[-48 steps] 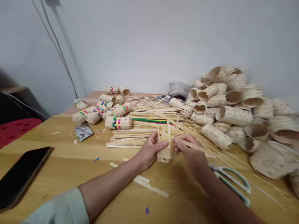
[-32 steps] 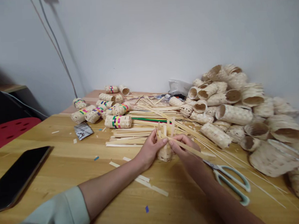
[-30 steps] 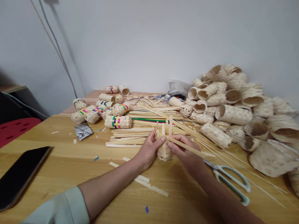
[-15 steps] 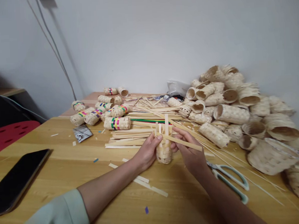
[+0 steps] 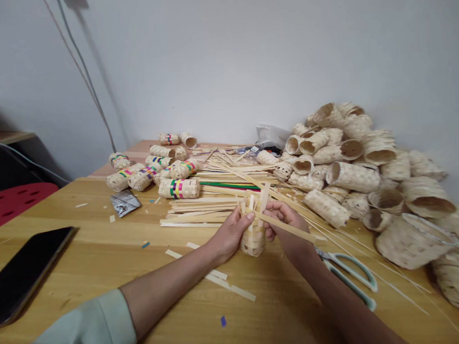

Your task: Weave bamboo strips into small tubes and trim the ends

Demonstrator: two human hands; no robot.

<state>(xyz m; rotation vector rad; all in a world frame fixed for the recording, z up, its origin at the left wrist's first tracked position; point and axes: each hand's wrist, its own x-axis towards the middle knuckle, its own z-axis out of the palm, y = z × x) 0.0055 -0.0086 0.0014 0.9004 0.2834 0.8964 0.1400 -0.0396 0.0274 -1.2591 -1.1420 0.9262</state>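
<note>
A small half-woven bamboo basket stands between my hands over the wooden table, with loose upright strips sticking out of its top. My left hand is closed round its left side, thumb at the rim. My right hand is closed on its right side and pinches a long flat bamboo strip that runs out to the right from the rim.
Loose bamboo strips lie behind the hands, with colour-banded woven tubes at the back left. A large heap of plain woven baskets fills the right. Scissors lie by my right forearm. A dark phone rests at the left.
My hands have turned and tilted the small basket a little. The long strip in my right hand has shifted along the rim. The view has swung slightly.
</note>
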